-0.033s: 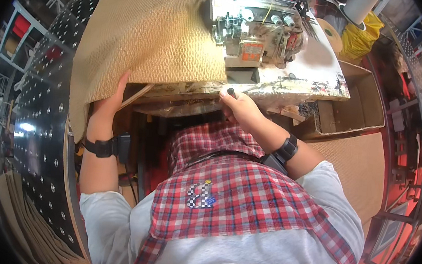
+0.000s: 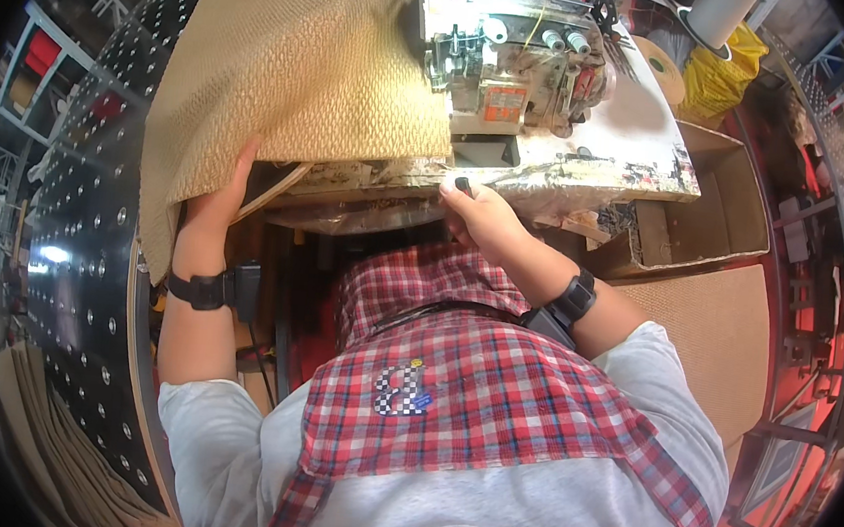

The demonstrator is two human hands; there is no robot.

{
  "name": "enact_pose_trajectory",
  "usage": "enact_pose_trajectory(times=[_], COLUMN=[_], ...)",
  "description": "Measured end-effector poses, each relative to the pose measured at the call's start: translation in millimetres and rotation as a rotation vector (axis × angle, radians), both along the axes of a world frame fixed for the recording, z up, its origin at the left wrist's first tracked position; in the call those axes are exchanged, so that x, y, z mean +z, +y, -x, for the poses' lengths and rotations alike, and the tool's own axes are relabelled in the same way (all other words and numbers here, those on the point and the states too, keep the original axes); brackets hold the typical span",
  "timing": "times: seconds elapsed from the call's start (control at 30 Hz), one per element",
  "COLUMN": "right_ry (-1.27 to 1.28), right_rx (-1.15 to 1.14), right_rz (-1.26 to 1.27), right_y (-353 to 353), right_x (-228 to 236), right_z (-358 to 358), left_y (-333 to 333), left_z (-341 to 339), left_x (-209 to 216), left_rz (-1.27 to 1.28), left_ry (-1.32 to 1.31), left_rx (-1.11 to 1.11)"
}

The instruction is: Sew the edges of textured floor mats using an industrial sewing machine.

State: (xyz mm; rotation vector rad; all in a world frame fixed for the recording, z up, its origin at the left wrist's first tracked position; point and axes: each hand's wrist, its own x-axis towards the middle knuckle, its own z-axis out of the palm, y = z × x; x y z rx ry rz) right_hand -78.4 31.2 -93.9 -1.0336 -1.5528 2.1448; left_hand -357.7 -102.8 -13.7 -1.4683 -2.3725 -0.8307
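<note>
A tan, coarse woven fabric piece (image 2: 298, 72) lies across the left of the machine table, its front edge hanging over. My left hand (image 2: 219, 201) is at that edge, thumb side showing and the other fingers hidden beneath; it appears closed on the fabric. An overlock sewing machine (image 2: 520, 61) stands to the right, with the fabric's right edge beside its needle area. Just below the table's front edge, my right hand (image 2: 486, 219) is closed around a small black-tipped object (image 2: 463, 184), mostly hidden by the fingers.
A cardboard box (image 2: 717, 224) sits right of the table (image 2: 620, 176). Behind it are a yellow bag (image 2: 725, 74) and a thread cone (image 2: 720, 14). A black studded panel (image 2: 88, 234) runs along the left, with folded tan fabric (image 2: 35, 440) below.
The fabric has shifted slightly left, its right corner drawing back from the machine's front. My left hand has moved a little left with it; my right hand stays put.
</note>
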Motion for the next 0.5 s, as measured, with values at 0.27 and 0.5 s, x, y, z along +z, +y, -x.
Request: enact_pose_trajectory(times=[0.27,0.5], right_ry=[0.032,-0.009], right_rx=[0.02,0.035], right_rz=[0.025,-0.038], right_y=[6,11], right_x=[-5,-7], right_z=[0,11], left_y=[44,58], left_z=[25,20], left_x=[9,13], left_rz=[-0.087,-0.087], left_ry=[0.168,0.166], left_rx=[-0.008,0.042])
